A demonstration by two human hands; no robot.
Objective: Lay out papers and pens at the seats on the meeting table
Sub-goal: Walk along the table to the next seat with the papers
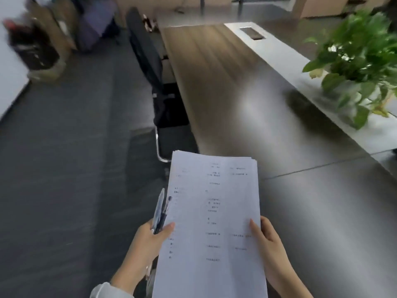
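At lower centre, your left hand (150, 235) pinches pens (160, 211) against the paper stack (212, 222) and your right hand (268, 239) grips its edge; slide one sheet onto the table (236, 100) squarely before the chair (150, 61).

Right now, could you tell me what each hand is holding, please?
Left hand: closed on the pens and the stack of papers.
Right hand: closed on the papers' right edge.

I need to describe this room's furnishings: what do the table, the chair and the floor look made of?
Table: looks like wood-grain laminate with a glossy finish, showing streaked grain and glare.
Chair: dark back, probably mesh or fabric, too blurred to tell; its bent base tube looks like shiny chromed metal.
Floor: dark grey, matte, likely carpet.
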